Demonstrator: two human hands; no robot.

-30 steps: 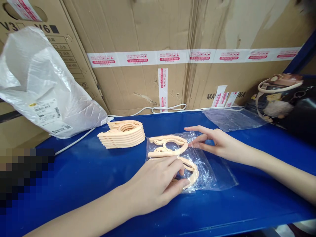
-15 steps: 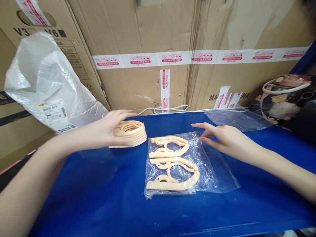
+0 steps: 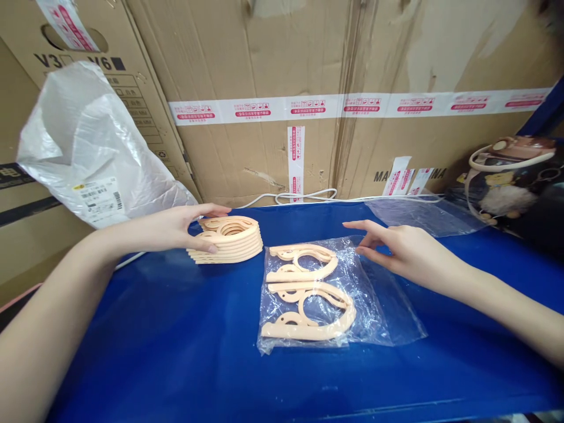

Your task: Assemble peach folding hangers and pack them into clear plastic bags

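Note:
A neat stack of peach plastic folding clothes hangers [image 3: 233, 247] stands on the blue tabletop. My left hand [image 3: 187, 226] is at the stack's left end, thumb in front and fingers behind, spread apart; whether it touches the stack is hard to tell. In the middle lies a clear plastic bag [image 3: 370, 305] with folded peach hangers [image 3: 308, 338] inside, laid side by side. Just off the bag's upper right corner hovers my right hand [image 3: 396, 249], holding nothing, its index finger and thumb stretched out apart and its other fingers curled.
A white padded mailing bag [image 3: 97, 147] with a label leans at the left against a cardboard box [image 3: 154, 70]. Behind the table [image 3: 198, 364] stands a large taped carton [image 3: 255, 59]. A white cable [image 3: 304, 197], a flat clear bag [image 3: 423, 214] and a brown-topped bag [image 3: 524, 150] lie along the back.
My left hand has slid left along the stack, showing more of its left end. My right hand and the bagged hangers stay almost in place.

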